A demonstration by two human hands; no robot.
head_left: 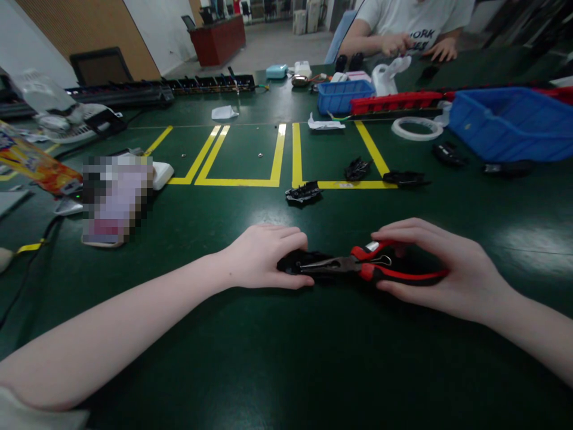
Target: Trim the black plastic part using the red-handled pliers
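Gripping pliers [358, 266] in right hand [441, 269], fingers wrapped round handles | nose points 9 o'clock into black part [293, 261] | left hand [264, 257] fingers pin part to counter [286, 358]

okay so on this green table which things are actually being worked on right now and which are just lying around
In hand:
left hand pressing down a small black part
right hand gripping red-handled pliers, tips at that part

Lying about:
three black parts near the yellow tape lines
blue bin
small blue tray
white tape ring
another person's hands across the table
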